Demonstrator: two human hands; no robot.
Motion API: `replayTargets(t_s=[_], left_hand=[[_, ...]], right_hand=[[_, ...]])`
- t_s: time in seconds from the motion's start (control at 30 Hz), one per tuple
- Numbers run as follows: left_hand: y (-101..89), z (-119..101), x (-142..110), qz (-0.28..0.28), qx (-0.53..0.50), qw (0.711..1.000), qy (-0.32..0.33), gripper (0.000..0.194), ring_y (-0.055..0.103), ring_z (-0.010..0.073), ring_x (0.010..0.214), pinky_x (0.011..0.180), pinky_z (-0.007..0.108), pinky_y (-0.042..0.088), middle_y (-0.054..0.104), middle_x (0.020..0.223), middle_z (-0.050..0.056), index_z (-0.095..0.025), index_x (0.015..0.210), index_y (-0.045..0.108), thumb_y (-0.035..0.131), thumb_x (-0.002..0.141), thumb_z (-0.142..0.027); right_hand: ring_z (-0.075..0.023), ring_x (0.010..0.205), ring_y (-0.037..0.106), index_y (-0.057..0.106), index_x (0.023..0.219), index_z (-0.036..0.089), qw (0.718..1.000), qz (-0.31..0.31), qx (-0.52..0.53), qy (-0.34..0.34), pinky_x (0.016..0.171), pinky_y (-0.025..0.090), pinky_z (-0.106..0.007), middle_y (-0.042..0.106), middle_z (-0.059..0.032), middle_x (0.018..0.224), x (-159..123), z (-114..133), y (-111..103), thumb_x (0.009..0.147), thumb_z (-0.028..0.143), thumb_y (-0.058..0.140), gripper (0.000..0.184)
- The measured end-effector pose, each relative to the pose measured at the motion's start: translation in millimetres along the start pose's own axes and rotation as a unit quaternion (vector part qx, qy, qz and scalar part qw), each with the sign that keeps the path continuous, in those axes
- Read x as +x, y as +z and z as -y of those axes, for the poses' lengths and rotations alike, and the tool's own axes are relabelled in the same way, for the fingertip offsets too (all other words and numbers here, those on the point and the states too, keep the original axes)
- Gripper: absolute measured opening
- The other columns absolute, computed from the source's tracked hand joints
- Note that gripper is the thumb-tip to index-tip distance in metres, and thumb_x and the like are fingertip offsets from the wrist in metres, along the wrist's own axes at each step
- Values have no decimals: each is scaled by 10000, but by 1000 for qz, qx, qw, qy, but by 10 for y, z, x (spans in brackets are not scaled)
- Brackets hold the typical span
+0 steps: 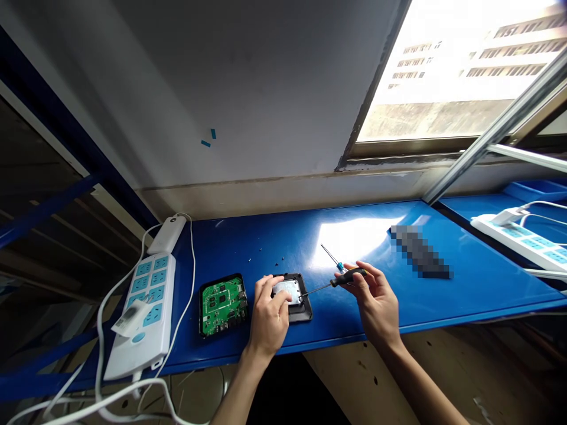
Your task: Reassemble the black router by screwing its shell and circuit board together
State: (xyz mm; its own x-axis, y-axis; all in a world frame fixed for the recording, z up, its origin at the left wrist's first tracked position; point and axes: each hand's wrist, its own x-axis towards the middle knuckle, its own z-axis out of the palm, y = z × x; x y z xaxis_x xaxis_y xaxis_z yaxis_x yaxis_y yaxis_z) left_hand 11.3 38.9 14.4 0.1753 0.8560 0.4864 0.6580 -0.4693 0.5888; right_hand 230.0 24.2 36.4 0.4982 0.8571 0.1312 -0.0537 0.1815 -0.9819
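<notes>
Green circuit board in dark shell, left on blue worktop. Left hand, fingers bent, presses metal plate in black casing (far edge partly covered). Right hand grips screwdriver, tip indistinct.

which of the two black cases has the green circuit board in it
The case left of the left hand; the other case, under that hand, has a silvery plate instead.
</notes>
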Motion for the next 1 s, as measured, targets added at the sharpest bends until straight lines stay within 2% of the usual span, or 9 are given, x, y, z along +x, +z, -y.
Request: replayTargets(t_s=[0.57, 1.0], left_hand=[[-9, -5, 2, 20, 27, 999, 22, 424, 487, 271, 1271, 1048, 545, 509, 659, 1231, 29, -278, 767, 772, 439, 961, -102], [30, 48, -22, 13, 39, 998, 56, 423, 484, 276, 1255, 1048, 571, 502, 654, 1230, 47, -302, 857, 795, 485, 903, -18]], right_hand=[[-260, 874, 776, 624, 1154, 239, 1000, 10, 19, -3, 824, 661, -464, 709, -83, 1129, -32, -58, -30, 890, 408, 708, 325], [-266, 881, 775, 628, 1148, 245, 1000, 9, 12, -8, 829, 654, -490, 717, -87, 1134, -38, -59, -34, 886, 428, 708, 330]])
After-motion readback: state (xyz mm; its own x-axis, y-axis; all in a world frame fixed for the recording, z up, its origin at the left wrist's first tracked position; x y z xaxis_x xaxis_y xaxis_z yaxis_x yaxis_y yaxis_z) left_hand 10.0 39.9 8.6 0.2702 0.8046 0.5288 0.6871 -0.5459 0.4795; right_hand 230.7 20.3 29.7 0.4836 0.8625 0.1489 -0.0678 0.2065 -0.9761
